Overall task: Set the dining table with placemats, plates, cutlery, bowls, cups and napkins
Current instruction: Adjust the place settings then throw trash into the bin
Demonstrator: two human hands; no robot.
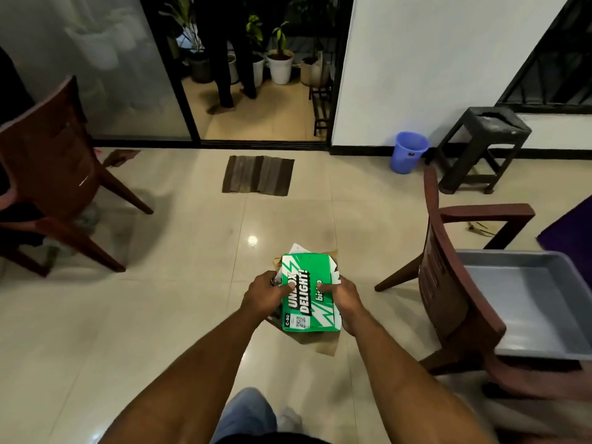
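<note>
I hold a green cardboard box (307,291) printed "UNBOX DELIGHT!" in front of me above the tiled floor. My left hand (267,291) grips its left edge with the thumb on top. My right hand (344,299) grips its right edge, thumb also on the lid. Brown paper (326,344) and a bit of white paper (296,248) stick out from under and behind the box. What the box holds is hidden.
A brown chair (448,283) at my right carries a grey plastic tray (525,299). Another brown chair (61,174) stands at the left. Ahead lie a striped doormat (258,175), a blue bin (408,152) and a black stool (480,145). A person stands in the balcony doorway (230,59).
</note>
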